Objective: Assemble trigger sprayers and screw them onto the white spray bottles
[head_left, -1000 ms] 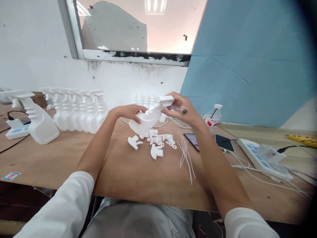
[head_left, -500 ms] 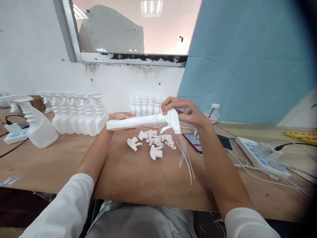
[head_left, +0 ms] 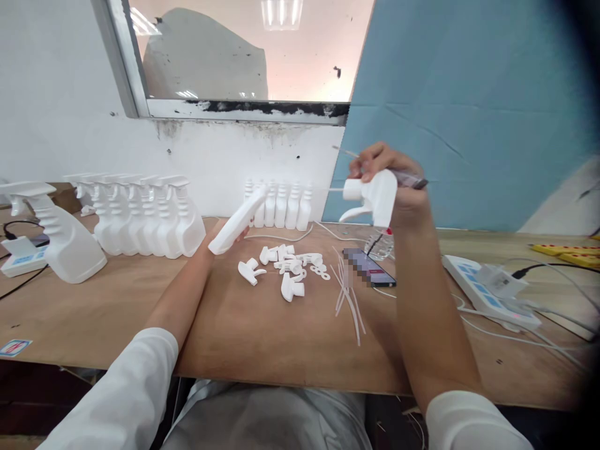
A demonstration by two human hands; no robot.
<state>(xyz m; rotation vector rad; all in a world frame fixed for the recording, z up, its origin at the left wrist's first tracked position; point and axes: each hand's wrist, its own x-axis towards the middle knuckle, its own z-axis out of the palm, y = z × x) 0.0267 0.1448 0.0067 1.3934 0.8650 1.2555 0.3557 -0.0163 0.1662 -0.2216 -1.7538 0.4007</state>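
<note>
My left hand is closed round a white spray bottle, tilted with its neck up and to the right. In my right hand, raised to the right, is a white trigger spray head. A thin pale tube runs from the head's collar toward the bottle; its far end is hard to make out. A slim pointed tool with a dark handle is also tucked in my right fingers. Below lie several loose trigger heads, small white rings and thin clear tubes.
Assembled spray bottles stand in a row at left, with one apart. Headless bottles line the wall. A phone, a clear container, a power strip and cables lie at right.
The spray head has come off the bottle's neck and moved right and up with my right hand, exposing its tube. The bottle in my left hand now tilts neck-up.
</note>
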